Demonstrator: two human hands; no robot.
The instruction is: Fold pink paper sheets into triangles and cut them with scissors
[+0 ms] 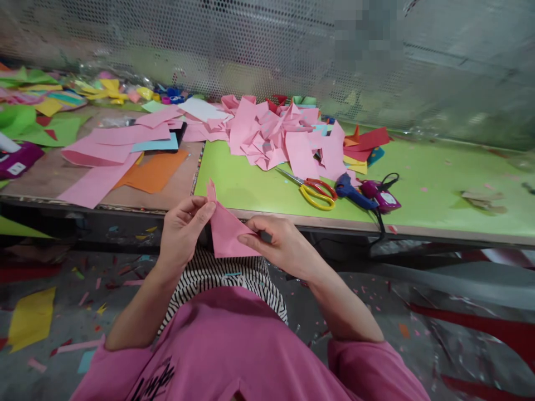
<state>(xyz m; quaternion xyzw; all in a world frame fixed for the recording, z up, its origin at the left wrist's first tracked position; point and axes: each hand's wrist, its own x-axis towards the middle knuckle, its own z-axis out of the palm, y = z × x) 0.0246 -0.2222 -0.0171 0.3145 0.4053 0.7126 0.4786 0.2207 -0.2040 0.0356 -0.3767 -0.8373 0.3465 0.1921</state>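
Between my hands, just off the table's front edge, is a folded piece of pink felt-like sheet (229,235), roughly triangular with a narrow strip sticking up at its top left corner. My left hand (184,228) pinches that upper left corner between thumb and fingers. At the right corner, my right hand (278,242) grips the sheet with the thumb in front. Beyond it on the green table top lie scissors (315,192) with red and yellow handles, open end pointing left, and a blue glue gun (355,191).
A heap of pink pieces (267,131) lies at the back middle. Pink strips (100,147) and an orange sheet (154,172) are on the brown board at left. A purple device (382,197) with a cord sits by the glue gun. Scraps litter the floor (104,312).
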